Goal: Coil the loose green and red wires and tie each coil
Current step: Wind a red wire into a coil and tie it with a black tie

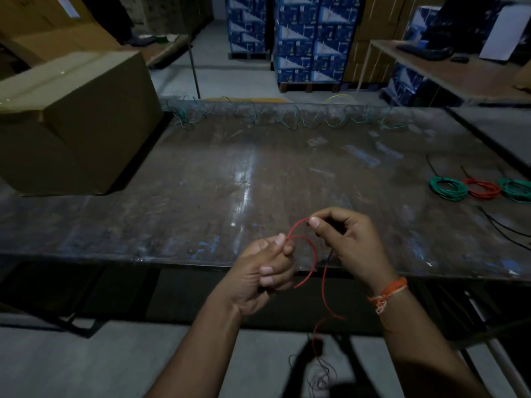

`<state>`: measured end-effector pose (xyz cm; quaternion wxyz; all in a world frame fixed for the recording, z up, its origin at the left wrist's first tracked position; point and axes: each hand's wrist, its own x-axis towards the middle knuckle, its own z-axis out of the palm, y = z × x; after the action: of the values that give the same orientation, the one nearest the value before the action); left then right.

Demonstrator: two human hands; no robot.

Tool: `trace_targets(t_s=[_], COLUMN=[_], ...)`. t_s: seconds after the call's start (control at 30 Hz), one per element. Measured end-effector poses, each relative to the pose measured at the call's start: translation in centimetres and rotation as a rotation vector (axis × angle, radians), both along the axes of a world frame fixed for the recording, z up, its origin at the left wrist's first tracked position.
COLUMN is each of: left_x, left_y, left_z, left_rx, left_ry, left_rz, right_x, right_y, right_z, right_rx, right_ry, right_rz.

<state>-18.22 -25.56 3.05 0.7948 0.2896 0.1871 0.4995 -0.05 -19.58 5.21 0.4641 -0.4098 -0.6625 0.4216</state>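
The left hand [271, 262] and the right hand [342, 237] are both pinching the red wire [311, 271], which is trailing down toward the floor below the right hand.

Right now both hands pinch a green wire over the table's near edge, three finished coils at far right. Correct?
Not quite. The head view shows the left hand and right hand pinching a red wire, not green. The three finished coils do lie at the table's far right.
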Motion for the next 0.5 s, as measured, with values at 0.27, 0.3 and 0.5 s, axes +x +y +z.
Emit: trace_targets(t_s=[0.27,0.3,0.5], left_x=[-2.7,-3.2,-5.2], left_y=[1.8,2.1,2.6], left_z=[-0.2,-0.4,-1.5], left_rx=[-0.131,-0.132,-0.153], left_ry=[-0.422,-0.489,-0.639], left_rz=[0.171,0.179,0.254], right_x=[-0.3,0.1,2.6], right_y=[-3.5,-3.9,-6.3], right_z=[-5.0,-5.4,-5.6], right_rx=[-0.314,-0.329,-0.044], right_ry=[-0.038,-0.057,-0.396], right_rz=[0.108,0.091,-0.015])
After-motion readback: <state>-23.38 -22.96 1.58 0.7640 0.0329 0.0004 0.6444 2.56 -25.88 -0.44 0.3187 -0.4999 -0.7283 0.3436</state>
